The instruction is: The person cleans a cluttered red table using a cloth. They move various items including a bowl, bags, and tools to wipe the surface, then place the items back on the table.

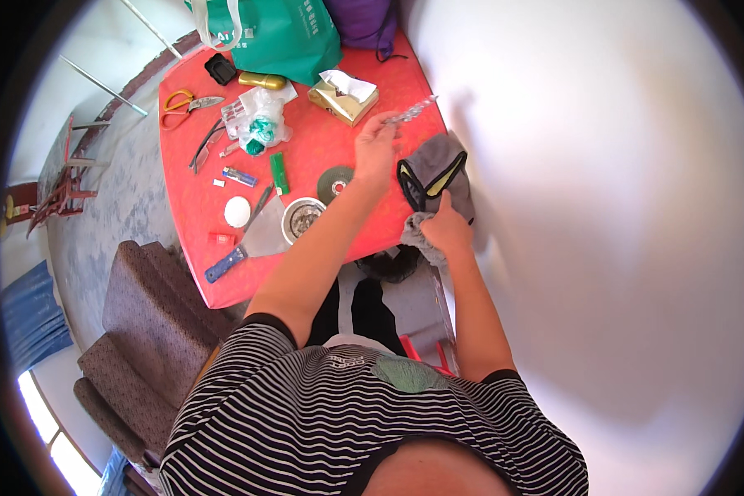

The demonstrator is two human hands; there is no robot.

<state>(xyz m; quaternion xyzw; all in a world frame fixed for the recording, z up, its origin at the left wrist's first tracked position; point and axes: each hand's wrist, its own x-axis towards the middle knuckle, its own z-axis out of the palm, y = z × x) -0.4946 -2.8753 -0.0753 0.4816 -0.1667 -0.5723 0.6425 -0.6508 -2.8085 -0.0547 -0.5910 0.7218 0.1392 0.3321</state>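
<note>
My left hand [377, 149] reaches over the right part of the red-covered table [316, 146]. It holds a shiny, spiral-fluted metal piece, apparently a drill bit [414, 110], tip toward the white wall. My right hand [449, 229] is at the table's right edge, shut on a grey plush cloth [423, 235] that hangs over the edge. Just beyond its fingers lies a folded grey fabric item [437, 161] with black trim and a yellow inside. Left of my left forearm are a dark abrasive disc [328, 185] and a round bowl [294, 214] with dark contents, partly covered by the arm.
A putty knife [226, 265], white round lid [237, 212], green box [279, 173], eyeglasses [206, 146] and scissors [189, 106] lie on the left. A tissue box [341, 105] and green bag [279, 40] stand farther back. The wall [564, 186] borders the right side.
</note>
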